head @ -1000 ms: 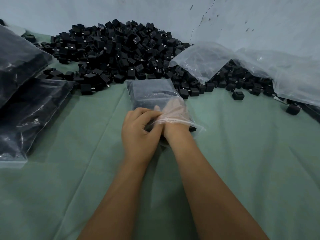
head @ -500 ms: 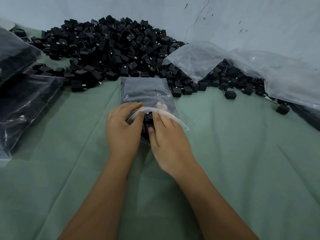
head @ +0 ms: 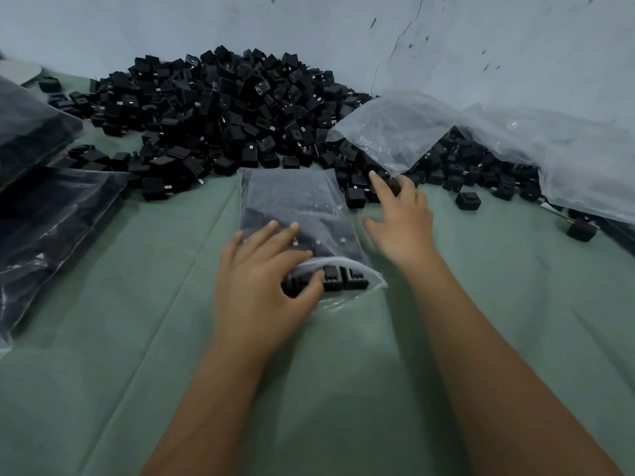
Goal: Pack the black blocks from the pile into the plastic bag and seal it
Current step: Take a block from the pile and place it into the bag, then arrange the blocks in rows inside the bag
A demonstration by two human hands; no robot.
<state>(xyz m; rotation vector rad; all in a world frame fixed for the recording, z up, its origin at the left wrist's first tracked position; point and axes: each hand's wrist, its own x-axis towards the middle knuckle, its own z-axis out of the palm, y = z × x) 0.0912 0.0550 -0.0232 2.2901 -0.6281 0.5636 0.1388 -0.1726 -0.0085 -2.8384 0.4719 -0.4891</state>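
Green cloth [head: 515,304], filled dark bags [head: 51,207] at left, crumpled clear sheeting [head: 567,156] right, cracked wall [head: 481,39]

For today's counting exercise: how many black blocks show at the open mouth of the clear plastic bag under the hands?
3: side by side at the bag's mouth, left one partly behind the thumb, middle, right. More may be hidden.
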